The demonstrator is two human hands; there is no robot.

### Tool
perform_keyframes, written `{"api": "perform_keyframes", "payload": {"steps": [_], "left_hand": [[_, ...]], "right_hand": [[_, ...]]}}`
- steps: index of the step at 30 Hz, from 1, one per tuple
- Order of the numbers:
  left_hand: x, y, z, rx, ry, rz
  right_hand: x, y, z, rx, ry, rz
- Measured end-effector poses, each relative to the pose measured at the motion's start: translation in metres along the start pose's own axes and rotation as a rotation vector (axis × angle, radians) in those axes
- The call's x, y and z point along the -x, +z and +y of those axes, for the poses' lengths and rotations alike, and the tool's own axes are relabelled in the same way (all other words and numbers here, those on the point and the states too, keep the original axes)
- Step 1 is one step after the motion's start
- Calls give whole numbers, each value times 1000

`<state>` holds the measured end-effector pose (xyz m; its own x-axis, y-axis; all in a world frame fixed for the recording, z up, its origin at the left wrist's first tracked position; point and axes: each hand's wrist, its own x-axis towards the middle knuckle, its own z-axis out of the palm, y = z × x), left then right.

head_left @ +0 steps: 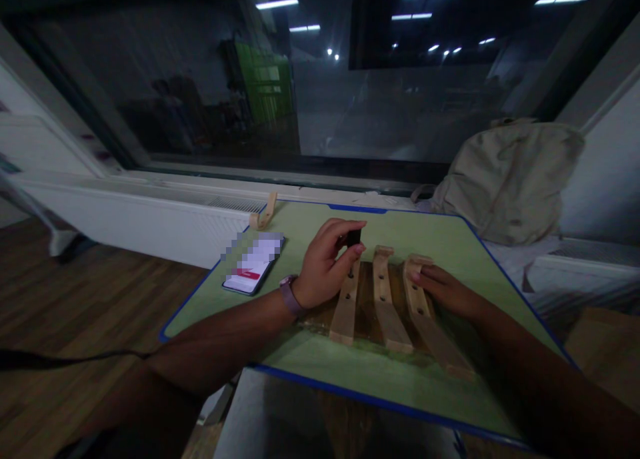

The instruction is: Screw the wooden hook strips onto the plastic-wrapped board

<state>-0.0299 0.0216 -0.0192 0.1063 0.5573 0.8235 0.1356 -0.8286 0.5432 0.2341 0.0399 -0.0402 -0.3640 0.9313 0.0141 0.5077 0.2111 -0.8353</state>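
Note:
My left hand (325,262) pinches a stubby, black-handled screwdriver (355,236) between thumb and fingers. It stands upright over the upper hole of the left wooden hook (345,312). My right hand (447,289) is closed on the upper part of the right wooden hook (435,329), beside its holes. Between these two lies the middle wooden hook (387,312), which has two holes and which neither hand touches. All three hooks lie side by side across a brown board (367,312), their lower ends reaching its near edge. My left fingers hide the left hook's top.
The board lies on a green, blue-edged table (300,372). A lit phone (255,262) lies at the left, with another wooden hook (265,212) at the far left edge. Behind are a radiator (190,212), a window (350,112) and a beige backpack (515,179).

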Motion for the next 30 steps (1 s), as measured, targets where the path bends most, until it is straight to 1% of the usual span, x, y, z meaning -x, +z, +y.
{"api": "perform_keyframes", "payload": {"steps": [4,9,13,17,19,23,27,30], "left_hand": [[2,2,2,77,-43,18],[3,5,7,192,-45,-21],[5,6,8,207,-43,-30],[5,4,4,208,-25,-50],[3,2,2,169,-6,-46],[-1,-3,-1,-3,47,-5],[-2,-5,-1,-86,10,15],[-1,-5,-1,-64,-11,13]], "right_hand": [[1,0,-2,-28,-10,6],[1,0,-4,-50,-26,2],[0,-1,1,-3,-19,3],[0,-1,2,9,-16,0],[0,0,0,-13,-31,-4],[0,1,-1,-60,-54,-6],[-1,1,3,-47,-24,4],[-1,0,6,-39,-27,-4]]}}
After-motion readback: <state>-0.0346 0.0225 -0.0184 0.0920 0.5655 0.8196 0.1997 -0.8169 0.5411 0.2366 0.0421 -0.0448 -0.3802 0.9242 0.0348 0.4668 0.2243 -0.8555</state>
